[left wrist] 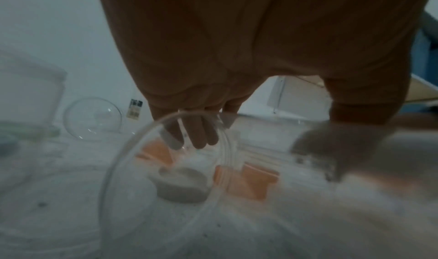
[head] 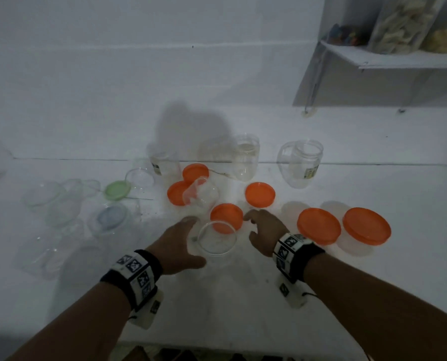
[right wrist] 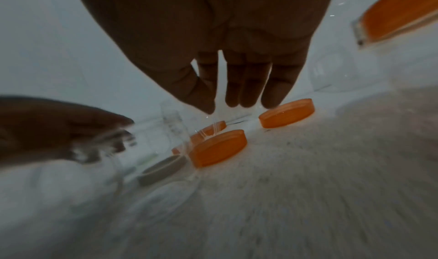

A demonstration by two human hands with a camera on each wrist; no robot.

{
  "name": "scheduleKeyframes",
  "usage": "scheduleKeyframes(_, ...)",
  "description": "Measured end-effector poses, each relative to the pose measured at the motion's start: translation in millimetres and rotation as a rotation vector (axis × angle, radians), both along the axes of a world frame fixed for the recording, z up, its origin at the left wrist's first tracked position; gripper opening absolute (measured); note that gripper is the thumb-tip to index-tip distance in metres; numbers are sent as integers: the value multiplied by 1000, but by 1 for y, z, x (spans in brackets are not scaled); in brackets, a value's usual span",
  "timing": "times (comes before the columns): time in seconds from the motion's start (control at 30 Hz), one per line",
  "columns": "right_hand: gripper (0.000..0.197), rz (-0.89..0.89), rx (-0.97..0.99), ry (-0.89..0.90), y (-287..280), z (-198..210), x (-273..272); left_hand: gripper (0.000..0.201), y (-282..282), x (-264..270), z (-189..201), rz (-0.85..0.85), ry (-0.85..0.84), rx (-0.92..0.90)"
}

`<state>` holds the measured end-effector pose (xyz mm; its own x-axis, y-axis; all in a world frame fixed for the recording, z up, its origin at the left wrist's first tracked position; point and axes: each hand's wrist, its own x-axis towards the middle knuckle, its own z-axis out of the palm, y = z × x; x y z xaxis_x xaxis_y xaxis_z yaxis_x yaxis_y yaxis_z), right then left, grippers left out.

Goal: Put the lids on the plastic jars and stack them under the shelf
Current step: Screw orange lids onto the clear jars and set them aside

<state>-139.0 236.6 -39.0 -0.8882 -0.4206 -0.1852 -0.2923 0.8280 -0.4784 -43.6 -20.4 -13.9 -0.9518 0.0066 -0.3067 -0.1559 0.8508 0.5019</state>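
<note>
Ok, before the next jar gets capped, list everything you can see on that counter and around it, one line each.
Loose orange lids: four, orange, flat on the counter's middle.
Lidded tubs: two, clear with orange lids, right side, side by side.
Held jar: one, clear, open, front centre.
Tipped jar: one, clear, on its side over two orange lids.
Tall jars: three, clear, open, along the back wall.
Green lid: one, pale green, left of centre.
Blue lid: one, pale blue, front left.
Clear containers: several, left side; count unclear.
Shelf: one, white, upper right, holding packets.
Counter: white.
Left hand: grips the held jar.
Right hand: empty, fingers near an orange lid.
</note>
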Motion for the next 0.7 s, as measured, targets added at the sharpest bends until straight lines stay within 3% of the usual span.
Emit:
scheduleKeyframes(0.13,77,83,254,-68,-44,-1,-24,121,-20,2,-9,-76,2,7)
scheduleKeyframes(0.23,76,79,291,-54,-55,-12,-30,134,-33,18,-10,-179,-36,-130)
scheduleKeyframes(0.33,75,-5,261,-33,-59,-22,-37,146,-44,28,-20,-48,-89,-113)
scheduleKeyframes(0.43,92,32,356,-44,-61,-28,-45,144,-57,21,-30,31,-126,79)
scheduleKeyframes(0.5,93,74,440,-49,-64,-29,-49,140,-70,13,-29,67,-87,119)
scheduleKeyframes(0.7,80,40,452,-32,-75,-41,-57,129,-106,-12,-16,57,-25,-59)
